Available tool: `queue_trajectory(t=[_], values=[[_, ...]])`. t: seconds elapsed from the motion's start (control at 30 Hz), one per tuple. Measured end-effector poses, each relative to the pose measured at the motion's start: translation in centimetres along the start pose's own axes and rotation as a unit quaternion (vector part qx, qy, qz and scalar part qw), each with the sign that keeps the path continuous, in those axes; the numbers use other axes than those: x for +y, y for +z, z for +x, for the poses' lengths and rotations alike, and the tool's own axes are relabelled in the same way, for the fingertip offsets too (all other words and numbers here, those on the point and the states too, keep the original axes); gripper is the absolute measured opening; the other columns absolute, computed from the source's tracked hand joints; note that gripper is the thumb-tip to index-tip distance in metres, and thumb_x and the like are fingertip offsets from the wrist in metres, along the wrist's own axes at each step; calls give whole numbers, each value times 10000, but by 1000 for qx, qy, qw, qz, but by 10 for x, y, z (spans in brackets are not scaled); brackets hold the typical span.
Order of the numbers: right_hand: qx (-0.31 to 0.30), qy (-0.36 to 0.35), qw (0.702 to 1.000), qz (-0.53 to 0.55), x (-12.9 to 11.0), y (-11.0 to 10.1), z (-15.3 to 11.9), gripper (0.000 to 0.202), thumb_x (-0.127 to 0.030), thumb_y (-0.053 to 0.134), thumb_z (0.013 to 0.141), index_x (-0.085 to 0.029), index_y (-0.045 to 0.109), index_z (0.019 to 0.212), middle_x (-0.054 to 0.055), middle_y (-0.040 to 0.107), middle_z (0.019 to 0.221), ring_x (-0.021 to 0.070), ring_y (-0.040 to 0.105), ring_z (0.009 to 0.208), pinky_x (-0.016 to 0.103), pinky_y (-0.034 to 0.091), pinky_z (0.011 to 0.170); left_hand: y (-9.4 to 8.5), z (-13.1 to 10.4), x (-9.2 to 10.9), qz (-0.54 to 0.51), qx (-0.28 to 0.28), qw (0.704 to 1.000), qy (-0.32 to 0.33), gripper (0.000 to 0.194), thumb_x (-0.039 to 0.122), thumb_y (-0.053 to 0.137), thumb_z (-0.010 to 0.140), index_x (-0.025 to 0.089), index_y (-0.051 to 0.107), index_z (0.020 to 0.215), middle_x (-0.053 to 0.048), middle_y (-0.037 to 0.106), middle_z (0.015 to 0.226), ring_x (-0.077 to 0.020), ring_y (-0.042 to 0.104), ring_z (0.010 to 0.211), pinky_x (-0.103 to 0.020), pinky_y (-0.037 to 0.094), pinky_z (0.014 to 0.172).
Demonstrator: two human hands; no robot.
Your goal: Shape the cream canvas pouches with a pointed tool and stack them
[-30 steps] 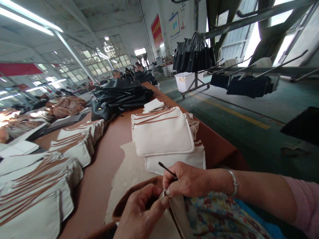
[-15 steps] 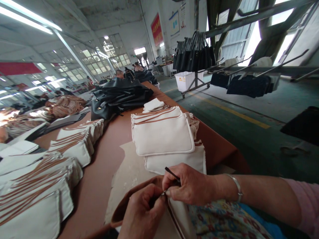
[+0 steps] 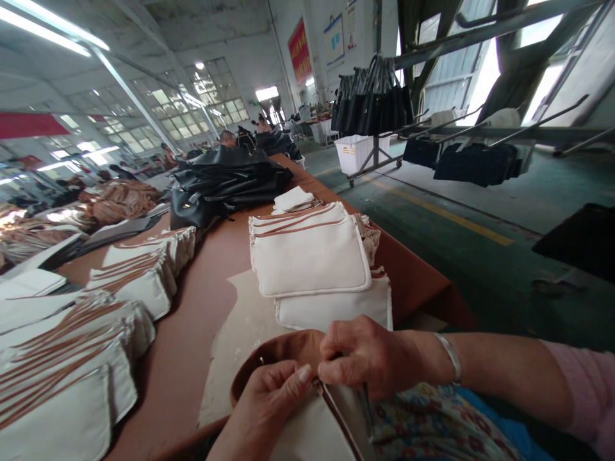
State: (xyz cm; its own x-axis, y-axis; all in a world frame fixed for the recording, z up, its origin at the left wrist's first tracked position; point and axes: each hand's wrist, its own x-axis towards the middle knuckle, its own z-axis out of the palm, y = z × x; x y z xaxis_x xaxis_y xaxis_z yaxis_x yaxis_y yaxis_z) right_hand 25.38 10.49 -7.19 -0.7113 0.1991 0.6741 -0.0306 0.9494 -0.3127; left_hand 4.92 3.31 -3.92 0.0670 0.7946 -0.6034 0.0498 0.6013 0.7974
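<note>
Low in the view, a cream pouch (image 3: 298, 438) with a brown-edged zip (image 3: 336, 419) lies near my body. My left hand (image 3: 269, 400) pinches the pouch by the zip's upper end, thumb on top. Close beside it, my right hand (image 3: 358, 358) is closed, its fingertips at the same zip end. A slim metal tool (image 3: 369, 416) points down from under my right hand; its exact kind is unclear. Behind both hands curves a brown strap-like band (image 3: 283, 349) with a small metal fitting. Just beyond sits a stack of cream pouches (image 3: 310, 256) with brown trim.
Rows of cream pouches (image 3: 62, 384) line the left of the brown tabletop (image 3: 192, 346). Farther back lies a heap of black bags (image 3: 230, 176). To the right, a metal rack (image 3: 480, 131) carries dark bags, with a white bin (image 3: 360, 153) beside it. People sit in the distance.
My right hand has turned, so the slim tool that pointed up and left now points down. My left thumb has straightened upward on the pouch. The view has shifted slightly.
</note>
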Motion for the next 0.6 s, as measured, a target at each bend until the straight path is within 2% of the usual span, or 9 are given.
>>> queue_trajectory(t=[0.1, 0.2, 0.27, 0.33, 0.4, 0.43, 0.5, 0.6], values=[[1, -49, 997, -63, 0, 0, 0, 170, -177, 473, 896, -166, 587, 770, 41, 568, 741, 140, 480, 680, 252, 393, 624, 1, -1, 1, 65, -16, 997, 45, 525, 624, 755, 672, 159, 519, 615, 54, 434, 517, -74, 335, 467, -197, 217, 460], [30, -58, 998, -22, -1, 5, -2, 138, -148, 457, 898, -157, 555, 800, 42, 567, 730, 137, 498, 689, 241, 417, 638, 5, -10, 7, 207, -8, 970, 130, 479, 602, 626, 808, 151, 575, 655, 49, 418, 564, -91, 345, 509, -203, 233, 466], [53, -8, 995, 81, -2, 5, -3, 73, -171, 480, 889, -140, 545, 898, 65, 592, 805, 142, 543, 771, 240, 452, 706, 6, -15, 10, 298, 6, 935, 192, 425, 532, 545, 889, 163, 607, 688, 32, 472, 603, -114, 416, 550, -209, 294, 493], [55, 101, 973, 198, -3, 1, -1, 146, -246, 494, 914, -125, 539, 980, 66, 593, 850, 130, 546, 770, 235, 460, 712, 4, -18, 10, 368, 22, 897, 245, 377, 463, 505, 926, 181, 601, 695, 20, 519, 640, -135, 475, 599, -216, 344, 540], [20, 209, 936, 282, -4, -9, 5, 235, -326, 462, 953, -114, 557, 990, 30, 557, 793, 107, 500, 688, 216, 435, 643, 1, -17, 8, 417, 36, 861, 291, 343, 414, 498, 933, 194, 567, 680, 17, 535, 656, -146, 501, 623, -223, 366, 570], [-11, 236, 922, 305, -3, -14, 9, 272, -349, 445, 965, -109, 573, 969, 18, 539, 767, 101, 477, 664, 208, 417, 616, 0, -16, 7, 430, 42, 848, 308, 334, 398, 492, 937, 200, 550, 675, 17, 538, 660, -148, 508, 626, -226, 370, 577], [-69, 233, 917, 317, -1, -23, 19, 289, -347, 459, 958, -104, 600, 889, 7, 523, 733, 98, 461, 656, 206, 398, 612, -1, -15, 5, 435, 50, 835, 333, 315, 368, 484, 943, 210, 526, 674, 19, 549, 668, -150, 526, 634, -226, 382, 594], [-127, 185, 926, 302, 3, -26, 28, 180, -258, 558, 890, -101, 618, 826, 10, 547, 750, 101, 492, 692, 210, 397, 664, 3, -17, 7, 409, 56, 838, 357, 290, 323, 495, 942, 221, 510, 671, 26, 568, 681, -147, 551, 651, -219, 398, 620]])
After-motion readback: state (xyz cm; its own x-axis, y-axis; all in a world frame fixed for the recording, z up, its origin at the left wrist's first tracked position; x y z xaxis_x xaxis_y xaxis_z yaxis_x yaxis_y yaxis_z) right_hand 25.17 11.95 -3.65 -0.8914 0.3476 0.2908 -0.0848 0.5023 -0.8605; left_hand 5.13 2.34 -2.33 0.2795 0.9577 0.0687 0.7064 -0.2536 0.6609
